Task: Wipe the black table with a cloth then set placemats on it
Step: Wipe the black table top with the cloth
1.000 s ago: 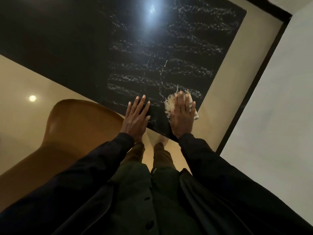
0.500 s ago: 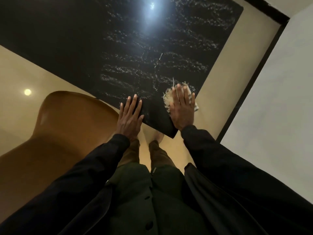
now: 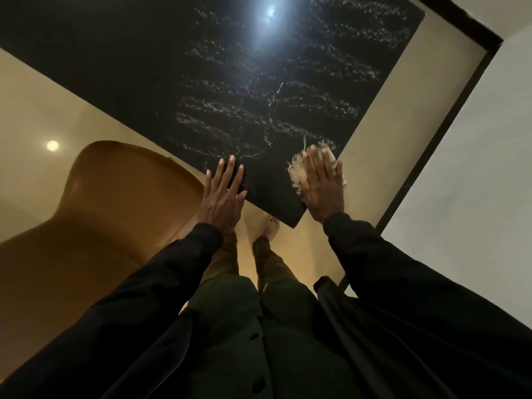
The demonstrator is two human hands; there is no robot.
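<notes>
Since a second ago, the right hand (image 3: 324,188) and the cloth (image 3: 295,174) under it have slid a little sideways, closer to the right edge of the black table (image 3: 144,67). The left hand (image 3: 223,197) has hardly shifted.

From where one stands, the cloth is a small pale, cream-coloured piece with a ragged, frayed fringe poking out on the left of the hand, and one loose thread sticking up past the fingertips. It lies on the table's near right corner, and its right side reaches the table edge. The right hand lies flat on top of it, fingers straight and close together, pressing down rather than clutching. Most of the cloth is hidden beneath the palm.

The left hand is flat too, with its fingers straight and slightly fanned. Its fingertips rest on the near edge of the table while the palm hangs off the edge. It holds nothing.

The tabletop is glossy black and crossed by rows of whitish, speckled streaks. A bright light glare (image 3: 267,12) reflects near the far end.

A brown chair (image 3: 100,211) stands just beside the table on the left. Below the corner, a bare foot (image 3: 270,226) shows on the beige floor (image 3: 388,139). A white wall (image 3: 475,168) rises on the right.
</notes>
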